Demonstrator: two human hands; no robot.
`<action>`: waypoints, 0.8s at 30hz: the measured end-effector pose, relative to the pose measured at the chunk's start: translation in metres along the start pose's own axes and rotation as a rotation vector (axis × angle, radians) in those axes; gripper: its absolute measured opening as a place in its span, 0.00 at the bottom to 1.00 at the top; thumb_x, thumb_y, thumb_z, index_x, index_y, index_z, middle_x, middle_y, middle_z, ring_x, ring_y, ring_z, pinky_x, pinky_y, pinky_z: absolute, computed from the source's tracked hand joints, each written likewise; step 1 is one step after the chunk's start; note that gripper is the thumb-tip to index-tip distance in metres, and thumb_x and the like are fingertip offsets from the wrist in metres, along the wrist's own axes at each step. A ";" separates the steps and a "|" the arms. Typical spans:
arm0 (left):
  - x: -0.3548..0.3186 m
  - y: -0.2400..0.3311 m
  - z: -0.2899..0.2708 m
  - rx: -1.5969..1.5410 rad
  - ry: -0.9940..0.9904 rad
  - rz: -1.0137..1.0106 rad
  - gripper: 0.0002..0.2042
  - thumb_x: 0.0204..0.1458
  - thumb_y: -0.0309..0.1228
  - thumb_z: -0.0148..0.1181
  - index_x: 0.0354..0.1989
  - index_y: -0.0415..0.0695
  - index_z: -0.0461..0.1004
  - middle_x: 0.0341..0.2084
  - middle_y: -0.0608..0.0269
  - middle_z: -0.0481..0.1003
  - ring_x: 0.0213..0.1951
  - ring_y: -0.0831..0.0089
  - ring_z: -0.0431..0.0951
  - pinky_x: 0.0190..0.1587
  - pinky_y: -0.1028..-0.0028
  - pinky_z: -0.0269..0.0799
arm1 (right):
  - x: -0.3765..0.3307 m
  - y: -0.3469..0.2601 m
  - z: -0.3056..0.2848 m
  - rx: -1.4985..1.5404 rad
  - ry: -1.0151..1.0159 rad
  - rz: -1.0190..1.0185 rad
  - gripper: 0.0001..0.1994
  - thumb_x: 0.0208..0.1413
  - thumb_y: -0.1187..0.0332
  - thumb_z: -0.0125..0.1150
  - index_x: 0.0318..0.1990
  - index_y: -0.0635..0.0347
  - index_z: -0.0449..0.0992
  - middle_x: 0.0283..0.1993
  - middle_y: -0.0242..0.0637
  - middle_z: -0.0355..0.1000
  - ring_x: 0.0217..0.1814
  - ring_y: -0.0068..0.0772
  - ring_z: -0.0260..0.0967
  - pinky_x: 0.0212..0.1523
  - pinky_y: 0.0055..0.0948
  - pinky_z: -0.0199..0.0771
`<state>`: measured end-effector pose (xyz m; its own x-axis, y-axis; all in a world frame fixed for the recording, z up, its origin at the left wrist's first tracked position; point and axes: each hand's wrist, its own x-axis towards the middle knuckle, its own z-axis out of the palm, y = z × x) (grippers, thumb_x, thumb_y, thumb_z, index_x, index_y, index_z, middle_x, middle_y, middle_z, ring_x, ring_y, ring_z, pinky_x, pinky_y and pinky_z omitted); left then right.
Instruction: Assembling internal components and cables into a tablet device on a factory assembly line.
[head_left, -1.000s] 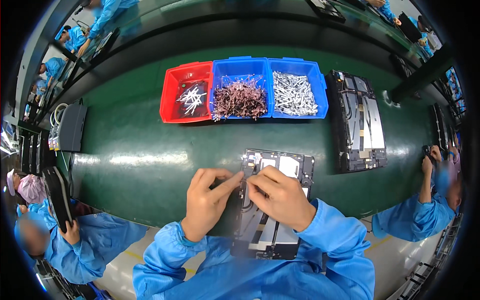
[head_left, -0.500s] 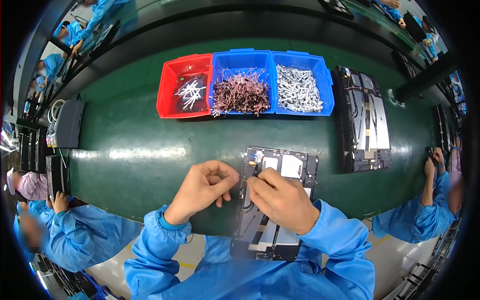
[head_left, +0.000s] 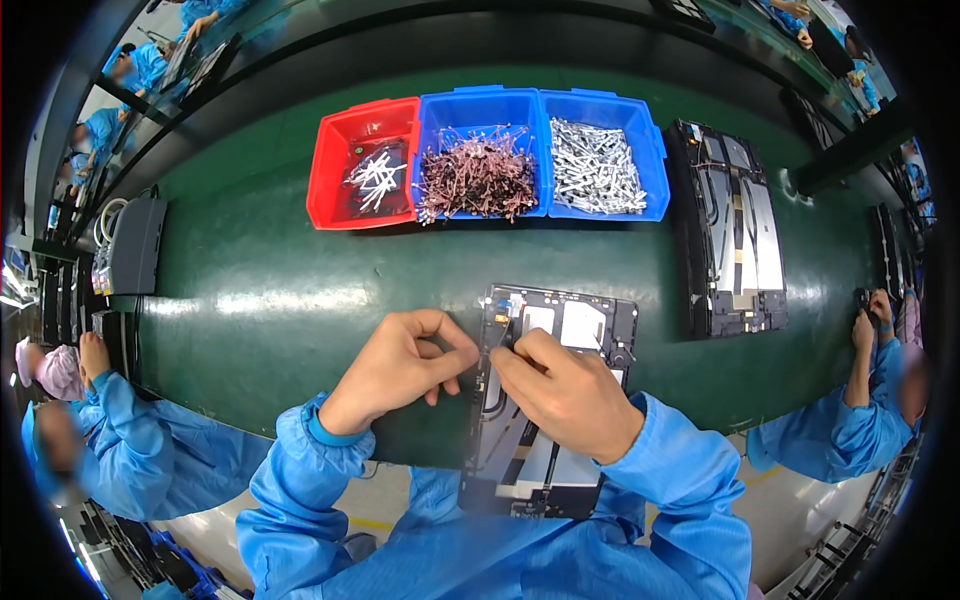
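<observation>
The left hand (head_left: 400, 370) had drawn in toward the right hand (head_left: 565, 395) over the last second, so both now met at the upper left corner of the open panel (head_left: 560, 330) lying flat on the green worktop (head_left: 260, 290). The left hand was curled, fingers pinched together on something too small to make out; the right hand was closed too, thumb and forefinger nipping a thin piece against the panel's edge — fine fitting work, by the look of it. Beyond them sat three bins in a row, untouched: a red bin (head_left: 330, 200) of white pieces, a blue bin (head_left: 480, 105) of dark pieces, another blue bin (head_left: 650, 170) of silver ones. A second panel (head_left: 730, 230) lay to the right.
</observation>
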<state>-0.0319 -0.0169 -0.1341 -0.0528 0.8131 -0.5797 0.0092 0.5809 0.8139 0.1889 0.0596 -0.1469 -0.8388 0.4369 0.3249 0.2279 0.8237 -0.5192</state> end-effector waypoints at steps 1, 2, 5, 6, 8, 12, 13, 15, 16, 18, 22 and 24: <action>0.000 0.000 0.000 0.002 0.000 0.003 0.07 0.60 0.26 0.66 0.39 0.33 0.78 0.28 0.62 0.81 0.26 0.80 0.81 0.22 0.80 0.71 | 0.000 0.001 0.000 0.016 -0.007 -0.015 0.14 0.54 0.76 0.62 0.48 0.66 0.77 0.37 0.37 0.64 0.27 0.35 0.75 0.23 0.33 0.78; 0.000 0.000 0.001 0.004 -0.002 0.001 0.07 0.60 0.26 0.66 0.39 0.33 0.78 0.28 0.62 0.81 0.26 0.80 0.81 0.22 0.80 0.71 | 0.000 0.002 0.001 0.017 -0.006 -0.012 0.14 0.54 0.76 0.62 0.48 0.66 0.77 0.37 0.37 0.64 0.27 0.35 0.75 0.23 0.33 0.78; -0.004 0.002 0.004 0.047 0.020 0.004 0.07 0.60 0.26 0.66 0.40 0.34 0.78 0.25 0.62 0.81 0.25 0.80 0.80 0.21 0.80 0.70 | 0.001 0.002 0.004 0.004 0.045 -0.020 0.12 0.52 0.76 0.69 0.45 0.63 0.80 0.35 0.35 0.66 0.24 0.30 0.73 0.23 0.29 0.77; -0.005 0.003 0.005 0.045 0.036 -0.003 0.06 0.61 0.25 0.66 0.39 0.34 0.77 0.26 0.62 0.80 0.26 0.80 0.80 0.21 0.80 0.70 | 0.001 0.003 0.004 -0.001 0.049 -0.028 0.12 0.52 0.76 0.69 0.45 0.63 0.80 0.35 0.34 0.66 0.24 0.30 0.73 0.23 0.29 0.77; -0.006 0.001 0.008 0.044 0.049 -0.010 0.06 0.61 0.24 0.65 0.39 0.34 0.76 0.28 0.63 0.79 0.26 0.80 0.79 0.22 0.80 0.71 | 0.001 0.002 0.004 -0.007 0.054 -0.031 0.12 0.53 0.76 0.69 0.45 0.63 0.80 0.34 0.34 0.65 0.24 0.30 0.73 0.22 0.29 0.76; -0.011 -0.007 0.017 0.044 0.126 0.044 0.06 0.61 0.24 0.65 0.39 0.33 0.76 0.29 0.62 0.79 0.26 0.79 0.79 0.22 0.80 0.72 | 0.001 0.001 0.004 -0.012 0.064 -0.028 0.11 0.53 0.75 0.69 0.44 0.63 0.79 0.34 0.34 0.64 0.24 0.30 0.73 0.22 0.29 0.76; -0.010 -0.008 0.019 0.034 0.154 0.058 0.06 0.62 0.24 0.65 0.39 0.33 0.76 0.29 0.62 0.79 0.27 0.79 0.79 0.22 0.80 0.73 | 0.001 0.001 0.004 -0.006 0.068 -0.027 0.11 0.53 0.75 0.68 0.44 0.63 0.79 0.34 0.34 0.63 0.24 0.30 0.73 0.22 0.29 0.76; -0.008 -0.012 0.018 0.001 0.149 0.076 0.06 0.61 0.24 0.65 0.39 0.33 0.76 0.28 0.62 0.80 0.27 0.79 0.81 0.22 0.79 0.74 | 0.001 0.001 0.005 -0.011 0.079 -0.028 0.11 0.53 0.75 0.69 0.44 0.63 0.79 0.34 0.34 0.63 0.24 0.30 0.73 0.22 0.29 0.76; -0.008 -0.012 0.018 -0.034 0.147 0.096 0.07 0.60 0.25 0.65 0.40 0.33 0.77 0.27 0.62 0.80 0.28 0.78 0.82 0.22 0.78 0.75 | 0.001 0.000 0.005 -0.016 0.090 -0.031 0.11 0.53 0.75 0.69 0.44 0.63 0.79 0.34 0.34 0.63 0.24 0.30 0.73 0.22 0.29 0.76; -0.005 -0.008 0.011 -0.034 0.100 0.065 0.06 0.60 0.24 0.65 0.39 0.33 0.77 0.28 0.61 0.81 0.29 0.78 0.82 0.24 0.78 0.76 | 0.000 0.001 0.006 -0.019 0.083 -0.033 0.11 0.53 0.75 0.69 0.44 0.63 0.79 0.34 0.33 0.63 0.24 0.30 0.73 0.22 0.30 0.76; 0.002 0.005 0.000 0.004 -0.022 -0.036 0.06 0.59 0.24 0.65 0.39 0.33 0.78 0.32 0.59 0.81 0.30 0.76 0.83 0.26 0.78 0.78 | -0.002 0.001 0.005 -0.039 0.066 -0.032 0.12 0.53 0.75 0.69 0.45 0.63 0.79 0.34 0.33 0.64 0.24 0.30 0.74 0.22 0.30 0.77; 0.001 0.007 0.000 0.018 -0.017 -0.032 0.06 0.59 0.24 0.65 0.39 0.33 0.78 0.31 0.59 0.81 0.30 0.76 0.84 0.26 0.78 0.78 | -0.002 0.001 0.006 -0.033 0.077 -0.037 0.12 0.53 0.75 0.69 0.45 0.63 0.79 0.34 0.33 0.64 0.25 0.30 0.74 0.22 0.30 0.77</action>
<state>-0.0321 -0.0118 -0.1295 -0.0360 0.7948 -0.6059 0.0262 0.6068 0.7944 0.1880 0.0573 -0.1531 -0.8069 0.4316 0.4033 0.2152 0.8506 -0.4797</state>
